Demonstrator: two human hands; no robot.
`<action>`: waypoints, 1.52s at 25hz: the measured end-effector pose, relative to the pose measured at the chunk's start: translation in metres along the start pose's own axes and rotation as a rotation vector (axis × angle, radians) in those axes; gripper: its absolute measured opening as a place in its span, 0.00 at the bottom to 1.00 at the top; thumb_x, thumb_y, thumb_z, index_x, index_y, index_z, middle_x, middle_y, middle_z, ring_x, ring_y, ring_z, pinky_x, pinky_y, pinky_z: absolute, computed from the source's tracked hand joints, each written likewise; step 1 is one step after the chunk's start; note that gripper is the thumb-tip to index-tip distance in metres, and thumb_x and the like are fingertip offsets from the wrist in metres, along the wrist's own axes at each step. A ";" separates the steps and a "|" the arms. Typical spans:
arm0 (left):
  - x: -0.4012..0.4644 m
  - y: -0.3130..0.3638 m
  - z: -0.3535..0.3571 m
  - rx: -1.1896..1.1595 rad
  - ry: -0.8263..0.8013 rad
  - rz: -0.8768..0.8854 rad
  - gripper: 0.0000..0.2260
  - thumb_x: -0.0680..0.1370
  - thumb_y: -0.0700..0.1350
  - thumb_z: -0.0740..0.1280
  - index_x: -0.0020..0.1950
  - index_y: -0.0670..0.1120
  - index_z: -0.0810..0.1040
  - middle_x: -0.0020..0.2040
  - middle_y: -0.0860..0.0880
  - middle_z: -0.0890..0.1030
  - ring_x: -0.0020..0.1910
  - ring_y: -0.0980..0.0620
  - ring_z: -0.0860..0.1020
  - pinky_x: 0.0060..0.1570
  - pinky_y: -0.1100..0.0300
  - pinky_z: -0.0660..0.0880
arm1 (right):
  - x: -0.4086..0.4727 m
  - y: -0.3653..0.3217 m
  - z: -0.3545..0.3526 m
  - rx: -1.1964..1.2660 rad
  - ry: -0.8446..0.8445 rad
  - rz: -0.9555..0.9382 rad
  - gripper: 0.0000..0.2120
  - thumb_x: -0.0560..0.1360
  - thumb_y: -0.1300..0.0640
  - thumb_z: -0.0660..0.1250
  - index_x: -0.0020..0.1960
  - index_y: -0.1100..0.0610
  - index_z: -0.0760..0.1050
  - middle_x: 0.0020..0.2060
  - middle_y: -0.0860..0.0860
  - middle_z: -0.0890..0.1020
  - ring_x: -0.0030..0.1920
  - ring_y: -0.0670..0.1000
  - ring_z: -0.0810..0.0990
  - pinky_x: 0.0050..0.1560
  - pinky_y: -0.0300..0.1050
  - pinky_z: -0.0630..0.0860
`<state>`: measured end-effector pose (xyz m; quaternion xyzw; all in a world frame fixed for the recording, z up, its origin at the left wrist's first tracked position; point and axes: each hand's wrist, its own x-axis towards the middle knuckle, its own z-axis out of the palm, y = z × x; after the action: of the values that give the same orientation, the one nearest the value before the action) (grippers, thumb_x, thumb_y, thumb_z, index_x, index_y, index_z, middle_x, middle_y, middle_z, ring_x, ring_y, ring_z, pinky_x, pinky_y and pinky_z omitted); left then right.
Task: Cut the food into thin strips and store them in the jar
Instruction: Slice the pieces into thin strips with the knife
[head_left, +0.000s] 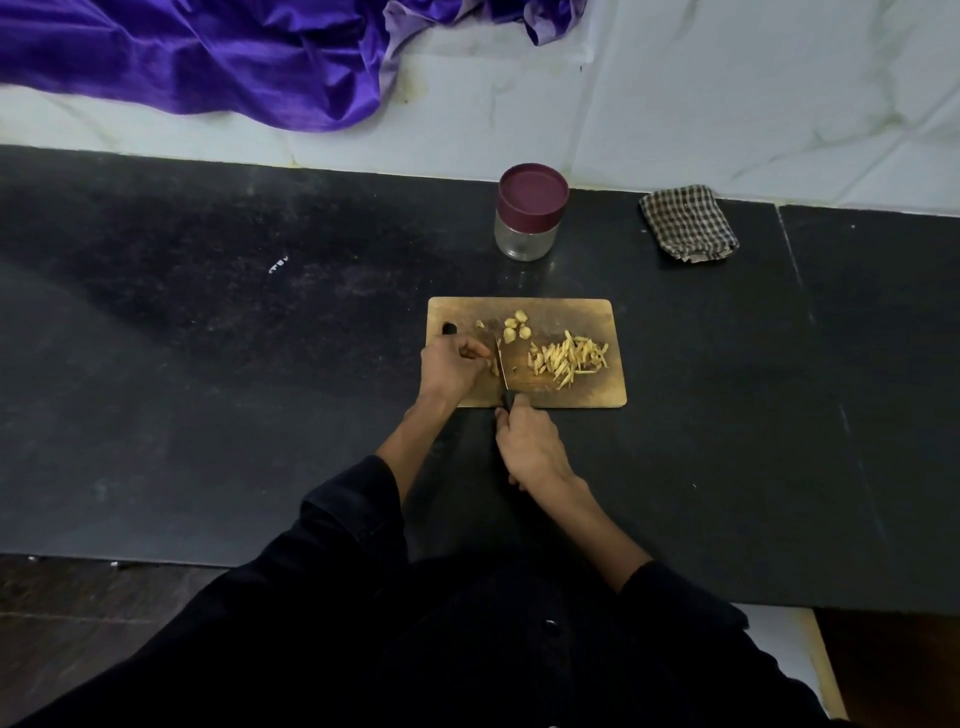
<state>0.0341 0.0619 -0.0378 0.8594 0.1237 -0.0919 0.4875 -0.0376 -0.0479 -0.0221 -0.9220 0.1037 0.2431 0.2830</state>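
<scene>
Left hand (451, 366) pinches a food piece (492, 367) on the cutting board (608, 312), frame centre. Right hand (530, 447) grips the knife (501, 370), blade running near-to-far, just right of the left fingertips. Strips (569, 358) piled right; jar (530, 213) above, lidded.

A home kitchen, seen from above.
A dark stone worktop (208, 364) is backed by a pale marble-look wall (727, 104); a wooden cutting board (597, 317), a lidded jar (530, 213) and a folded checked cloth (688, 223) are set on it.
</scene>
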 end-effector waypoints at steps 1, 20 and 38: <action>0.000 0.000 0.001 0.005 0.004 -0.001 0.03 0.73 0.36 0.71 0.45 0.42 0.83 0.45 0.49 0.84 0.45 0.58 0.79 0.47 0.71 0.71 | 0.001 0.000 0.001 -0.003 0.000 -0.002 0.14 0.84 0.50 0.55 0.60 0.60 0.68 0.51 0.60 0.80 0.47 0.61 0.83 0.46 0.61 0.81; -0.002 0.007 0.005 0.058 0.065 -0.025 0.03 0.72 0.35 0.71 0.43 0.42 0.83 0.45 0.47 0.83 0.43 0.58 0.77 0.47 0.68 0.71 | 0.005 0.016 -0.002 0.001 0.029 0.113 0.15 0.84 0.52 0.54 0.62 0.62 0.68 0.54 0.62 0.80 0.52 0.63 0.81 0.51 0.58 0.79; -0.002 0.000 0.006 0.079 0.044 0.027 0.04 0.74 0.36 0.70 0.46 0.43 0.82 0.45 0.49 0.82 0.42 0.60 0.77 0.39 0.76 0.69 | -0.006 0.004 -0.019 0.217 -0.132 0.200 0.15 0.84 0.52 0.54 0.64 0.61 0.68 0.42 0.59 0.82 0.27 0.51 0.79 0.21 0.41 0.72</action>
<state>0.0315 0.0570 -0.0403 0.8814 0.1190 -0.0715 0.4514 -0.0363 -0.0622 -0.0072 -0.8531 0.2018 0.3175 0.3614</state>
